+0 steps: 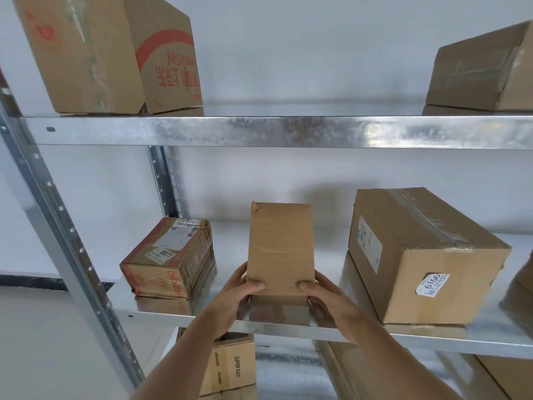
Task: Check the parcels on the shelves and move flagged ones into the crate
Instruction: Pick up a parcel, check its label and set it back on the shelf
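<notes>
A small plain cardboard parcel (280, 246) stands tilted on the middle metal shelf (288, 327), its blank top face turned toward me. My left hand (236, 295) grips its lower left edge, thumb on the top face. My right hand (324, 298) grips the lower right edge the same way. To the left sits a taped parcel (168, 261) with labels, one reading 8077. To the right sits a larger carton (418, 255) with a sticker reading 6166. No crate is in view.
The upper shelf (274, 131) carries a tall box with red print (115, 53) at left and a brown box (481, 73) at right. A box marked SUPOR (230, 368) sits on the shelf below. A steel upright (57, 226) runs down the left side.
</notes>
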{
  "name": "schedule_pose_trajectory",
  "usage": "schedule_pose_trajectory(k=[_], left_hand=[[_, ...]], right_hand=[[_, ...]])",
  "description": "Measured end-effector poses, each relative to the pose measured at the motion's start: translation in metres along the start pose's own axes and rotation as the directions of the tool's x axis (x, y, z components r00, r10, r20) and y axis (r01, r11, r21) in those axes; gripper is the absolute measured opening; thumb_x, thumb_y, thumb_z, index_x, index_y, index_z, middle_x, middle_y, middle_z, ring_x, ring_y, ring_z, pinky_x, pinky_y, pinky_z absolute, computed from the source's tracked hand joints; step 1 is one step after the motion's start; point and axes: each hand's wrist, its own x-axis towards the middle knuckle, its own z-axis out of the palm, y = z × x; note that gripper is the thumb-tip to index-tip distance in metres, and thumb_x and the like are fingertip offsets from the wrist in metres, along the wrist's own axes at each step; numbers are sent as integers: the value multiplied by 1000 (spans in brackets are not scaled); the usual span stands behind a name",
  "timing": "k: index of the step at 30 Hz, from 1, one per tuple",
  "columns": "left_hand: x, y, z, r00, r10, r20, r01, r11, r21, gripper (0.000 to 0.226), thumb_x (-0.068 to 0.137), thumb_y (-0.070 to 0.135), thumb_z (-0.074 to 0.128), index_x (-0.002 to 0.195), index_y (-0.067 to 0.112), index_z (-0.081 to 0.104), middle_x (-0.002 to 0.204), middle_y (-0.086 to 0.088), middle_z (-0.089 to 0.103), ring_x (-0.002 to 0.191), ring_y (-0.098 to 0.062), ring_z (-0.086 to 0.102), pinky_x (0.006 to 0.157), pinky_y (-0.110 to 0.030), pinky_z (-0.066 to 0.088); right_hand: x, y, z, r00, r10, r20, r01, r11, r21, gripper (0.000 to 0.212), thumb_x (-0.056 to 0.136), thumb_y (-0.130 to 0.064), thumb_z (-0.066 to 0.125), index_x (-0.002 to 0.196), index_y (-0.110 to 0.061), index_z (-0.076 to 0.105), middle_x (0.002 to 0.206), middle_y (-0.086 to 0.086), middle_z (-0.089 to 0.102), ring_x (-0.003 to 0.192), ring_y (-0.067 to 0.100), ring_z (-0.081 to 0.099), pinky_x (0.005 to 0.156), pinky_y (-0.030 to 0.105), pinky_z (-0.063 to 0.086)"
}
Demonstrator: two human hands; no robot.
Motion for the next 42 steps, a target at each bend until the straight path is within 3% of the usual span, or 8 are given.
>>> schedule_pose_trajectory(k=[7,12,18,25,27,30,37,42], left_hand=[[1,0,-4,999,10,42,-9,1000,-14,72,81,25,76,148,29,50,137,-2,68,131,-23,60,115,-43,43],[3,-1,-4,999,14,51,-12,1000,-25,72,83,22,76,149,28,49,139,-2,67,132,-22,61,118,-45,41],[2,1,1,997,43,57,-42,999,-16,72,82,26,81,147,28,52,139,1,67,132,-19,60,120,-46,40],[2,-3,-1,997,80,-7,-80,997,-7,63,84,36,81,142,26,60,137,-1,69,131,-21,61,120,-49,39],[2,-6,-2,996,82,-31,-83,995,-54,57,90,32,74,143,20,58,137,-6,68,130,-23,62,117,-54,41],[6,-10,-6,993,30,-111,-55,972,-229,61,92,29,77,145,21,48,140,-14,66,130,-27,64,115,-61,42],[10,-16,-4,978,22,-206,-80,959,-274,50,90,32,71,133,26,48,131,-10,71,131,-24,63,113,-54,48],[12,-17,-1,966,122,-230,-159,976,-151,57,87,50,77,138,31,59,140,-4,66,138,-26,55,119,-61,37]], right_hand=[[2,0,-2,1000,14,19,-15,999,29,43,99,-13,64,140,-24,56,100,-4,79,77,2,73,62,13,53],[0,-2,-1,999,11,34,-13,996,86,41,100,-14,62,140,-23,56,83,-8,76,61,-2,67,55,11,49],[0,-4,-1,999,-13,41,7,988,157,38,100,-15,62,136,-25,58,87,-10,77,70,-2,71,60,12,52],[10,12,-5,987,-58,-151,89,973,211,45,91,-56,58,132,-38,66,116,-5,76,101,17,72,79,28,57],[12,17,-7,980,-89,-180,135,957,256,46,93,-44,63,138,-37,62,115,-2,77,97,31,64,81,37,56],[12,20,-9,974,-77,-213,148,929,338,35,98,-17,65,128,-36,64,104,3,80,69,28,64,63,36,61],[17,33,-19,964,-82,-254,153,950,272,29,97,-22,66,121,-34,77,116,6,76,76,45,58,81,66,57],[17,34,-19,972,-110,-209,168,944,283,32,96,-20,66,126,-29,75,122,9,74,73,40,47,74,46,55]])
